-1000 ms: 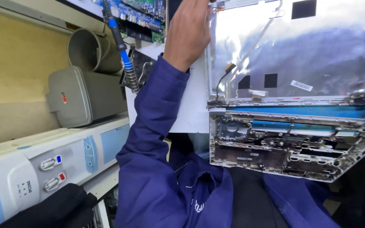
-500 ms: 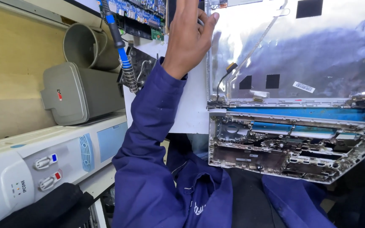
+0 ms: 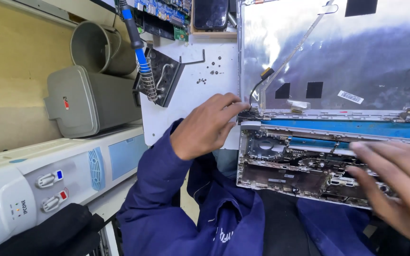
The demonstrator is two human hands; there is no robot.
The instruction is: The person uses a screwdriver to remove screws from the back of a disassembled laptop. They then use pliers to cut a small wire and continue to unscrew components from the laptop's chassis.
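Note:
A stripped laptop lies open across my lap: its silver lid back point(image 3: 338, 57) stands up behind and its bare base frame point(image 3: 285, 166) lies in front, with a blue strip along the hinge. My left hand point(image 3: 205, 125) rests at the left hinge corner, fingertips touching the frame beside a black cable point(image 3: 258, 80). My right hand point(image 3: 395, 185) hovers blurred over the right part of the base, fingers spread, holding nothing.
A soldering iron with a blue handle point(image 3: 136, 42) sits in its coil stand point(image 3: 160, 76) on the white bench. Small screws point(image 3: 209, 71) lie loose there. A phone point(image 3: 209, 13) and a circuit board point(image 3: 162, 9) lie behind. A water dispenser point(image 3: 48, 180) and grey bins point(image 3: 86, 95) stand left.
My left hand has dropped from the lid's top left corner down to the left hinge. My right hand has come in from the right edge over the base.

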